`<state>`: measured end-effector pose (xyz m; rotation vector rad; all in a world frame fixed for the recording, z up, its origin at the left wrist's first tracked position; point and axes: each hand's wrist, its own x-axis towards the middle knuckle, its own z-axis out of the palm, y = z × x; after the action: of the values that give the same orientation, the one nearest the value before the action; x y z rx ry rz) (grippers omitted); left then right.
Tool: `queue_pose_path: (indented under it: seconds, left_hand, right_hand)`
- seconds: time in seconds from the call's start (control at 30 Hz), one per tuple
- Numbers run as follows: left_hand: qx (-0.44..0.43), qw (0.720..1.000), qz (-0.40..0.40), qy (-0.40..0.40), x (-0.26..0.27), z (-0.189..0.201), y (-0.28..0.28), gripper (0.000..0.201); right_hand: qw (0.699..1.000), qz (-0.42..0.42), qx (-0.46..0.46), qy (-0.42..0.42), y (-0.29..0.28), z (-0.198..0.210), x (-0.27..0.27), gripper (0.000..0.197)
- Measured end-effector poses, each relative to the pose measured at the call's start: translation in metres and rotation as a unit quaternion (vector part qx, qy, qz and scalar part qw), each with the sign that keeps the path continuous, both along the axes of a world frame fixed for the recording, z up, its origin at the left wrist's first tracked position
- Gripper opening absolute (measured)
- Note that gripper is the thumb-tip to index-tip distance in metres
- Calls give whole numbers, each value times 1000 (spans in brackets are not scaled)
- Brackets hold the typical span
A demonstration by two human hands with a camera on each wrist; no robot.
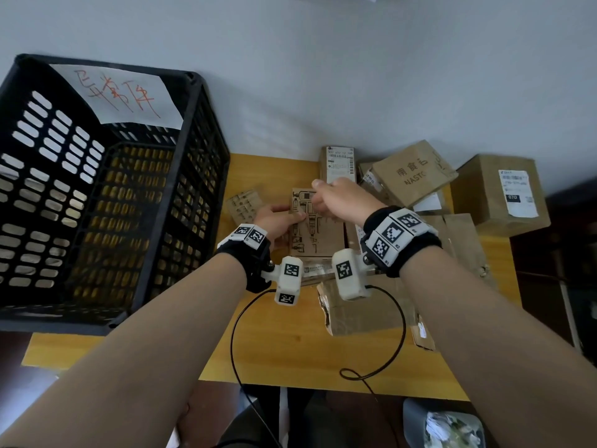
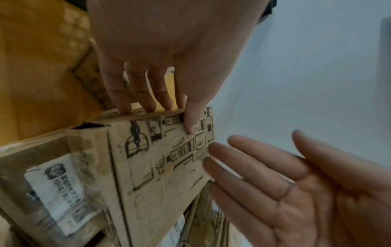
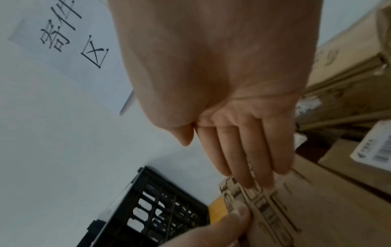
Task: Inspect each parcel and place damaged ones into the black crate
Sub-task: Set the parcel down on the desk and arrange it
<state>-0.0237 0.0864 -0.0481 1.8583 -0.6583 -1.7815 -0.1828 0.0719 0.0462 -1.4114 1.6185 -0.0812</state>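
Parcel, a flat brown cardboard box printed with black line drawings [image 1: 315, 227], is lying on the yellow wooden table [image 1: 284, 344] right of the black slotted plastic crate [image 1: 97, 189]. Left hand [image 2: 160, 55] is pinching its edge, thumb on the printed face; right hand [image 3: 239, 142] is reaching in with relaxed, straight fingers, grasping nothing. Ideally, the person should be turning every face into sight, checking corners and seams.

A matt brown cardboard parcel [image 1: 318, 226] printed in black ink sits on a smooth, yellow wood-look worktop [image 1: 290, 344]; left, a perforated black plastic crate [image 1: 97, 195] bears a white paper sheet [image 1: 122, 95]; clear glossy tape [image 2: 88, 167] covers the parcel's label.
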Motion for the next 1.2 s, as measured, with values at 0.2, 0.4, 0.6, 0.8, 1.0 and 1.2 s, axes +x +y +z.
queue_pose_path:
  seconds: [0.2,0.4,0.6,0.8,1.0,1.2]
  left_hand:
    - [11,1000,-15,13,11,3,4,47]
    - [14,1000,-10,11,12,3,6,49]
    - [21,1000,-6,17,12,4,7,47]
    - [31,998,-31,33,15,10,9,44]
    - [41,998,-34,45,4,11,14,33]
    - [22,999,3,48,8,22,8,19]
  right_hand:
    - [998,16,57,27,-1,-10,9,54]
    - [996,39,46,60,-4,-19,16,43]
    - [998,19,34,55,1,-18,10,43]
    - [992,-105,-51,49,7,-19,-11,32]
    - [989,-138,48,11,15,-29,-9,21]
    - [971,-224,59,-64,18,-22,-9,34]
